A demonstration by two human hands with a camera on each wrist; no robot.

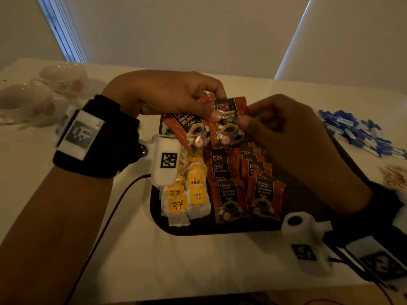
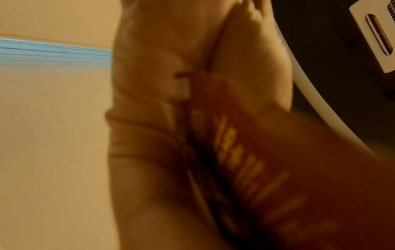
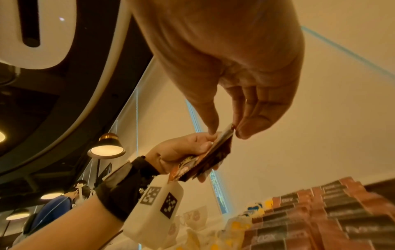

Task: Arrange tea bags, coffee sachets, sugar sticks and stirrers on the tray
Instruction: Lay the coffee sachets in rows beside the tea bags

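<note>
My left hand [image 1: 214,106] grips a small stack of red-and-black coffee sachets [image 1: 189,130] above the far end of the dark tray [image 1: 220,230]. My right hand [image 1: 247,114] pinches the right edge of the top sachet [image 1: 229,126] between thumb and fingers. The right wrist view shows this pinch [image 3: 233,130] on the sachet stack [image 3: 213,155]. On the tray, yellow-tagged tea bags [image 1: 189,194] lie at the left and coffee sachets [image 1: 244,188] lie in two overlapping columns beside them. The left wrist view is blurred, with a sachet [image 2: 245,160] against my fingers [image 2: 149,118].
A heap of blue sugar sticks [image 1: 356,133] lies on the white table right of the tray. A blurred brownish pile [image 1: 394,175] sits at the right edge. Two floral cups [image 1: 63,78] stand at the far left. A cable [image 1: 105,219] runs from my left wrist.
</note>
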